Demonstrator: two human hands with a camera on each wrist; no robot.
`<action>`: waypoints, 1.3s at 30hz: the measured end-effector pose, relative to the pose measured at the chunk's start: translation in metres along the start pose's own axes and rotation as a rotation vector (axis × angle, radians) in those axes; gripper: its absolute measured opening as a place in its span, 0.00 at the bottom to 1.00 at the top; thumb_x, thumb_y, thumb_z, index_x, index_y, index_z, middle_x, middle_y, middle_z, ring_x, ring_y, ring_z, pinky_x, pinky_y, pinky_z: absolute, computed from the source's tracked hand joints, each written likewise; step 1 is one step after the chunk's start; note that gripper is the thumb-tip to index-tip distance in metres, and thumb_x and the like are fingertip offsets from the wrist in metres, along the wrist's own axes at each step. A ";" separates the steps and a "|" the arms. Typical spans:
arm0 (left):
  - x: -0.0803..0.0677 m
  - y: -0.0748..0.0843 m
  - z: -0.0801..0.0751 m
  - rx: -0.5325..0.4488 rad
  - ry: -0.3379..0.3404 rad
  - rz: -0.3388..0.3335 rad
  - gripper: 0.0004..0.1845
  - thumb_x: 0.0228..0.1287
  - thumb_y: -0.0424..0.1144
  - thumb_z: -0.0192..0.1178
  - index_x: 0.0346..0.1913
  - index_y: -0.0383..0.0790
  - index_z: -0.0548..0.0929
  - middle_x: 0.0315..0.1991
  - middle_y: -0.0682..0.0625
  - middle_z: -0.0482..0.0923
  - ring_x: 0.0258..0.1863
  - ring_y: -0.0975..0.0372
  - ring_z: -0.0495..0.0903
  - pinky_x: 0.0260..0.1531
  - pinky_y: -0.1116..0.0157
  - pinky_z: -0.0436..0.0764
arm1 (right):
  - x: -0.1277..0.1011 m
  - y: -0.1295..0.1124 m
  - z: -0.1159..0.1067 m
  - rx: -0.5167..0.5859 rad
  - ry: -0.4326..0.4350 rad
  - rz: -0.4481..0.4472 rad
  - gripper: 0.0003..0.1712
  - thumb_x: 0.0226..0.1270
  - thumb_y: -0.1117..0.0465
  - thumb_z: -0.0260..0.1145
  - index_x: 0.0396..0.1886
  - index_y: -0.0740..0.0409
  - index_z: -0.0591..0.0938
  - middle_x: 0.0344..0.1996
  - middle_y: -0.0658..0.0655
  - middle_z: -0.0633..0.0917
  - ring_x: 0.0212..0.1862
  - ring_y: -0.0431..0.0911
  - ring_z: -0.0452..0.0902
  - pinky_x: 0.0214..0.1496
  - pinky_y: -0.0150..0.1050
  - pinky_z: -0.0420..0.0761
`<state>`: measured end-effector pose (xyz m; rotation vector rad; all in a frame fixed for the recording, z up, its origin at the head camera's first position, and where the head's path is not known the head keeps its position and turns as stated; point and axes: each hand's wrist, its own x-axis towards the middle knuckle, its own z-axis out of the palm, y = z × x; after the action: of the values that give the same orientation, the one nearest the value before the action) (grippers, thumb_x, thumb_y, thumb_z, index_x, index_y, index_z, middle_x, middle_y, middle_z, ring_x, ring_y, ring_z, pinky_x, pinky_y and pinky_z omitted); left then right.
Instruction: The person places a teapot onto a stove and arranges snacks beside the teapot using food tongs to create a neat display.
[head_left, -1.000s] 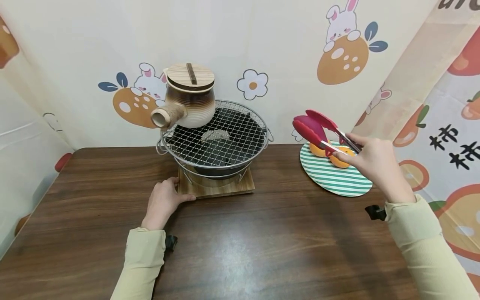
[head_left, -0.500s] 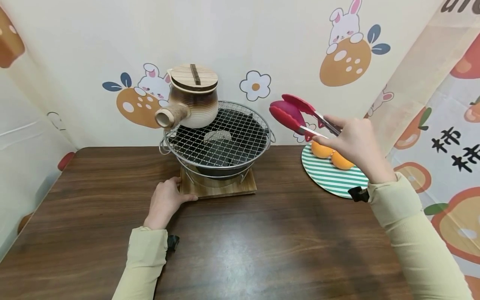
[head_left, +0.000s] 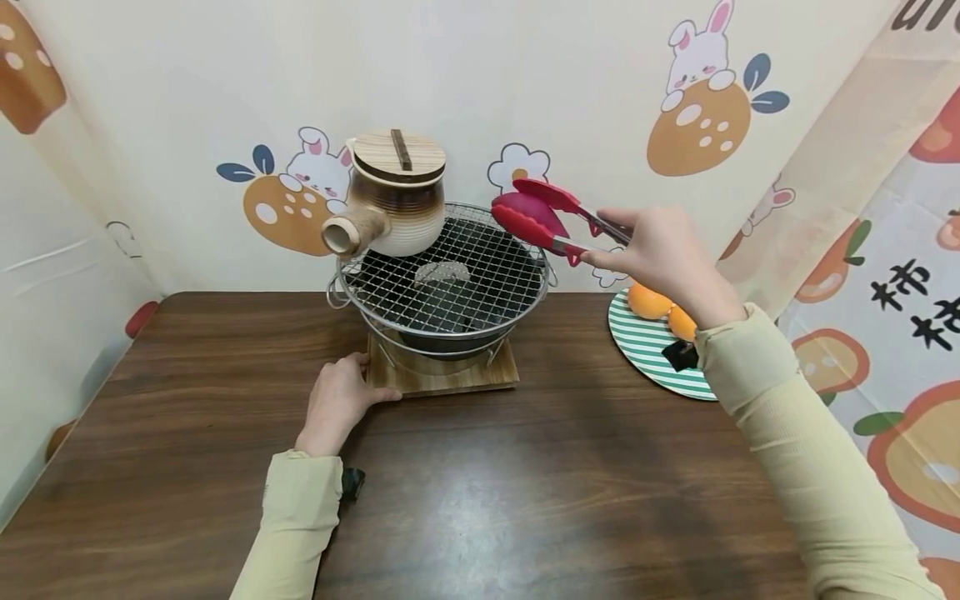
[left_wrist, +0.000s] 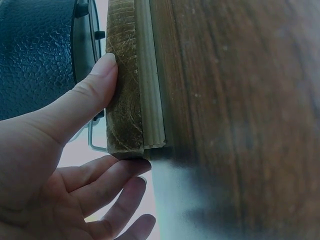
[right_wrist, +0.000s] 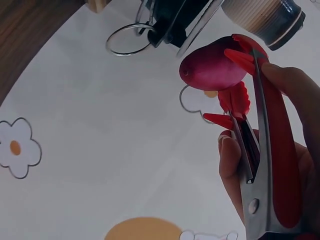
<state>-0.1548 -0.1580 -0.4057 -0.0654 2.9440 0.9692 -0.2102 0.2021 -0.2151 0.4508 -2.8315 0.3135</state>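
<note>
My right hand (head_left: pixel 667 258) grips the steel handles of red-tipped tongs (right_wrist: pixel 285 165). Between the tong tips is an oval purple thing like a sweet potato (right_wrist: pixel 210 65), smooth-skinned with a small mark at its end. In the head view the tongs overlap the right rear rim of the round wire grill grate (head_left: pixel 480 292). My left hand (head_left: pixel 333 408) holds the near left corner of the wooden board (head_left: pixel 457 383) under the grill. The left wrist view shows the thumb on the board's front edge, the fingers at its corner.
A clay pot (head_left: pixel 405 208) with a wooden lid and a side handle stands on the grate's back left, handle pointing forward left. Oranges (head_left: pixel 648 302) lie on a green-striped round mat (head_left: pixel 637 342) to the right, partly behind my right wrist. A patterned cloth (head_left: pixel 585 83) hangs behind the table.
My right hand has carried the tongs and the purple thing leftward and slightly up, from over the striped mat to the grill's right rear. The left hand keeps its hold on the board.
</note>
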 end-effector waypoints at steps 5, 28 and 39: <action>0.001 0.000 0.001 -0.004 0.001 0.014 0.43 0.45 0.50 0.76 0.60 0.24 0.74 0.55 0.32 0.79 0.52 0.42 0.80 0.47 0.48 0.80 | 0.016 -0.011 0.002 0.008 -0.032 -0.023 0.34 0.56 0.48 0.72 0.61 0.56 0.79 0.33 0.61 0.89 0.13 0.45 0.66 0.18 0.35 0.61; 0.001 0.002 0.001 -0.003 0.006 -0.005 0.43 0.44 0.51 0.76 0.60 0.26 0.75 0.56 0.33 0.79 0.53 0.42 0.80 0.47 0.48 0.80 | 0.050 -0.029 0.013 0.038 -0.116 -0.028 0.27 0.56 0.49 0.70 0.55 0.54 0.83 0.37 0.57 0.89 0.25 0.46 0.73 0.24 0.35 0.66; 0.001 0.000 0.000 -0.013 0.001 -0.013 0.43 0.45 0.50 0.76 0.60 0.25 0.75 0.57 0.32 0.78 0.54 0.41 0.79 0.48 0.47 0.79 | 0.055 -0.033 0.020 0.054 -0.155 -0.028 0.26 0.57 0.48 0.70 0.55 0.52 0.83 0.39 0.56 0.89 0.27 0.46 0.67 0.25 0.35 0.62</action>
<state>-0.1553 -0.1584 -0.4060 -0.0854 2.9341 0.9876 -0.2544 0.1513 -0.2123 0.5480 -2.9699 0.3651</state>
